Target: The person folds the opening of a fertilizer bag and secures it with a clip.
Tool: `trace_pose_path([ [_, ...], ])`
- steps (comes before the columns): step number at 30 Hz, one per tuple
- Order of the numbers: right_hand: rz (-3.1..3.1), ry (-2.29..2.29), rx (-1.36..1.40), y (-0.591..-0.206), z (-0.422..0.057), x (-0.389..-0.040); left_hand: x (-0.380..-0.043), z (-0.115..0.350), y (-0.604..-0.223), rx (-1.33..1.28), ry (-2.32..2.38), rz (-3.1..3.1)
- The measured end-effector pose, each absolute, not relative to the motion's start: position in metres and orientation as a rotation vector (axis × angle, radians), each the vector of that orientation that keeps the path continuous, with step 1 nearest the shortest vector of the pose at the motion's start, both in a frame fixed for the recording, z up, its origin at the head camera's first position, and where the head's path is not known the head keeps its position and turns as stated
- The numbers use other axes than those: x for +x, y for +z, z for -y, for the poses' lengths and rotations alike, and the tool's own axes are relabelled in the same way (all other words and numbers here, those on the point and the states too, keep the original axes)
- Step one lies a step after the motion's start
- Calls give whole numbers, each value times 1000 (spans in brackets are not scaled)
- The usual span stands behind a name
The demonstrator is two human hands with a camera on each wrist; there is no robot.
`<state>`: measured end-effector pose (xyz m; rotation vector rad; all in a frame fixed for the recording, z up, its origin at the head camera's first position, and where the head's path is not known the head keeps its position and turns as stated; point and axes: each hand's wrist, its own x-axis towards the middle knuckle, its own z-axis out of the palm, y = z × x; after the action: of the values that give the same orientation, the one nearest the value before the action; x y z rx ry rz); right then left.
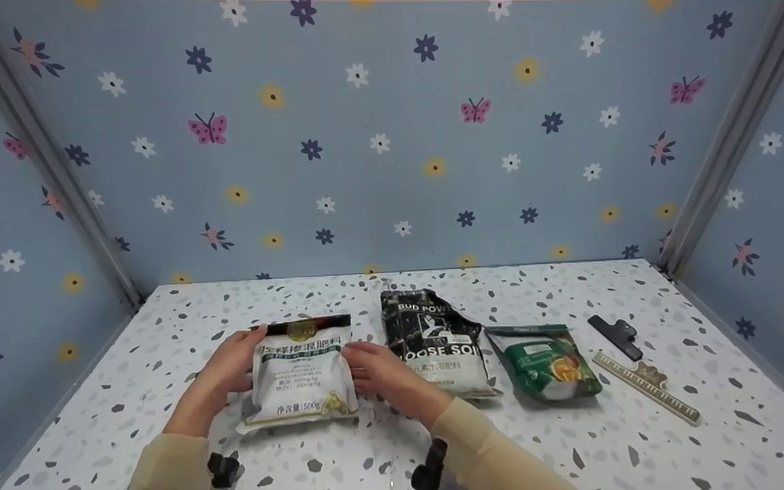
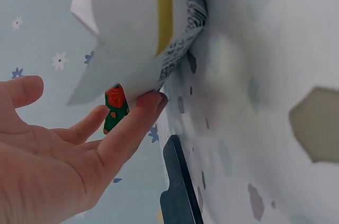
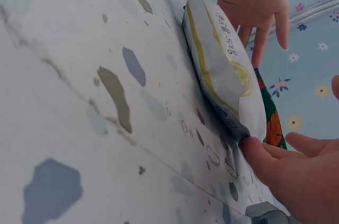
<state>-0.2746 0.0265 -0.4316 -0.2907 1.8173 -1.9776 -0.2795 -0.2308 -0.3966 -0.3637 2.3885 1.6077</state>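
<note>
A white fertilizer bag (image 1: 307, 391) with a black and gold top band lies on the speckled tabletop between both hands. My left hand (image 1: 222, 367) rests along its left side, fingers extended. On the opposite side my right hand (image 1: 385, 374) touches the edge with straight fingers. In the left wrist view, a fingertip of the left hand (image 2: 79, 166) meets the underside of the bag (image 2: 127, 28). The right wrist view has the right hand (image 3: 302, 176) at a lower corner of the bag (image 3: 228, 65). Behind it peeks a green strip with orange print (image 3: 274, 121).
Right of the bag lie a black and white soil bag (image 1: 436, 347) and a green pouch (image 1: 545, 364) with an orange fruit picture. Farther right are a black clip (image 1: 615, 337) and a ruler (image 1: 647, 388). A flowered wall (image 1: 392, 184) closes off the back.
</note>
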Motion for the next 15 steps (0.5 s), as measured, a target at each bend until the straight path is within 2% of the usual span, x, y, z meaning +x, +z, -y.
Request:
trace_pose_path([
  [15,-1747,-2047,-184,-429,-30,-275,-280,230,-397,-392,1724,-2419],
])
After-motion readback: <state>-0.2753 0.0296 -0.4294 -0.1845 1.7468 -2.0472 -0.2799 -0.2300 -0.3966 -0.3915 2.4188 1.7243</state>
